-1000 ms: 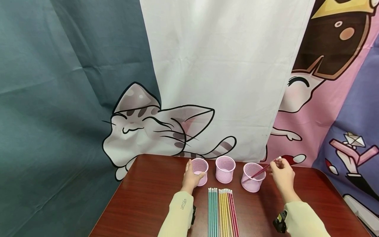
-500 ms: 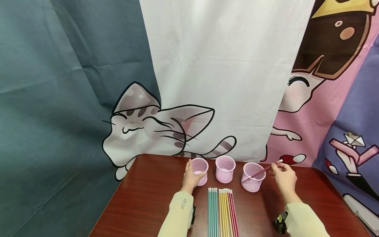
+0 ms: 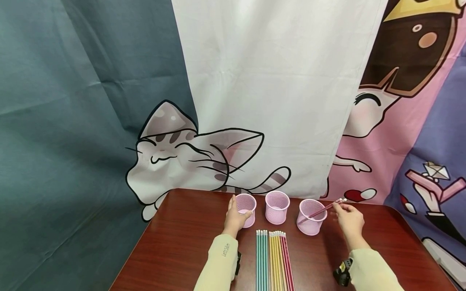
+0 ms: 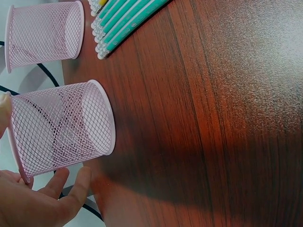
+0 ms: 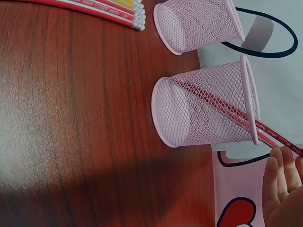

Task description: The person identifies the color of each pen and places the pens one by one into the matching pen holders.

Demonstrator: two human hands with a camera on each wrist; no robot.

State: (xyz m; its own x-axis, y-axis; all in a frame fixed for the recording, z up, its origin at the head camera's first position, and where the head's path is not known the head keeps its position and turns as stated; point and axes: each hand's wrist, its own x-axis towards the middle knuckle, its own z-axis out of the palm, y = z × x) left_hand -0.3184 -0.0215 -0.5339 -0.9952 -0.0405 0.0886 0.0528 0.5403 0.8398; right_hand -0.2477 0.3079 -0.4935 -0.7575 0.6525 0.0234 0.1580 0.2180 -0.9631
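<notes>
Three pink mesh pencil cups stand in a row on the table. My left hand (image 3: 234, 220) holds the left cup (image 3: 249, 220), thumb at its rim and fingers along its far side; the left wrist view shows this cup (image 4: 61, 127) with no pencils inside. The middle cup (image 3: 276, 214) is untouched. Red pencils (image 5: 213, 101) lean in the right cup (image 3: 309, 226), their white eraser ends sticking out past the rim toward the right. My right hand (image 3: 350, 220) pinches a red pencil near that end, beside the cup; its thumb and index tip are largely cut off in the right wrist view.
Teal pencils (image 3: 261, 258), yellow pencils (image 3: 275, 258) and red pencils (image 3: 287, 262) lie side by side on the brown wooden table (image 3: 174, 250) between my forearms, erasers toward the cups. A printed cloth backdrop (image 3: 269, 101) hangs right behind the table's far edge.
My right hand has shifted slightly right and down, and the eraser end of its red pencil has sunk lower, close to another red pencil's end. The left hand and its cup have stayed put.
</notes>
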